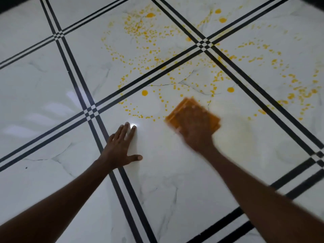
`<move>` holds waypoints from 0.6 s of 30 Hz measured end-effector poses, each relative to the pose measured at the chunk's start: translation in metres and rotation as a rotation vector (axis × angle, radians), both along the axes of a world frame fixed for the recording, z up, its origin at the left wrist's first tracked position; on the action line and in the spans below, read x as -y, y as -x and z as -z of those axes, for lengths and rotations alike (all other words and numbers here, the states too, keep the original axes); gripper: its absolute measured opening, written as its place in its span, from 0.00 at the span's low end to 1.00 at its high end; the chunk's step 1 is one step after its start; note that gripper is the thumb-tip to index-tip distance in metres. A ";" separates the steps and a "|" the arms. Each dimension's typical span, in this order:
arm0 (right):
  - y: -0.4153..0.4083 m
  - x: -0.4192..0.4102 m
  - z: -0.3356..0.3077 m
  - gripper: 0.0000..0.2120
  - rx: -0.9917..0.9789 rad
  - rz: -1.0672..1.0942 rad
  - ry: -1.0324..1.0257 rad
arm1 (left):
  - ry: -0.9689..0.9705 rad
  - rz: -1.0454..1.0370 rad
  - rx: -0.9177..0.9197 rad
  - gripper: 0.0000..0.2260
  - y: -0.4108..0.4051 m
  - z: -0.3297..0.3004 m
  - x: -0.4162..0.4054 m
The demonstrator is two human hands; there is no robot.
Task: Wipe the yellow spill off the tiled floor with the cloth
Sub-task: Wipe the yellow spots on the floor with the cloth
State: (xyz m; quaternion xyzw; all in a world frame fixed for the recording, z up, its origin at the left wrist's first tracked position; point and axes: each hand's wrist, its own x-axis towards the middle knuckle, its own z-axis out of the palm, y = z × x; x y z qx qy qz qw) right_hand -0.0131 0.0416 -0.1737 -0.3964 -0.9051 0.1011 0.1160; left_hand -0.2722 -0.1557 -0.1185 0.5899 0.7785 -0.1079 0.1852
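The folded orange cloth (191,114) lies flat on the glossy white marble-look tiled floor (175,172), just below the near edge of the scattered yellow spill (149,55) of droplets. The right hand (197,134), blurred, presses on top of the cloth with fingers spread flat over it. Left of the cloth, the left hand (121,148) rests palm-down on the tile, fingers extended, thumb splayed, holding nothing, beside black double grout stripes (98,135).

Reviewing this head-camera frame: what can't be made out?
- Right hand: motion-blurred, so its grip on the folded orange cloth is unclear.
- Cloth's near part: covered by that hand.
- Yellow droplet spill: cut off by the top and right edges.
- Left hand: palm contact with the white tiled floor hidden beneath it.
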 end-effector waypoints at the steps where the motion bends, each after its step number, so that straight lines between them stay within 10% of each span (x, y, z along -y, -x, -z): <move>1: -0.012 -0.028 0.001 0.30 0.041 0.135 -0.035 | 0.001 -0.009 0.008 0.57 -0.002 0.001 -0.001; 6: -0.026 0.076 -0.022 0.33 -0.011 0.512 0.062 | 0.068 -0.016 -0.001 0.58 -0.003 -0.008 -0.004; 9: -0.001 0.186 -0.024 0.35 -0.009 -0.009 0.111 | 0.102 -0.024 0.023 0.59 -0.003 -0.017 -0.007; 12: 0.030 0.102 -0.011 0.32 0.002 -0.369 0.047 | 0.103 -0.015 0.036 0.56 0.000 -0.018 -0.008; 18: -0.005 -0.018 -0.006 0.28 -0.026 0.313 -0.040 | 0.040 -0.027 0.068 0.55 0.003 -0.007 0.006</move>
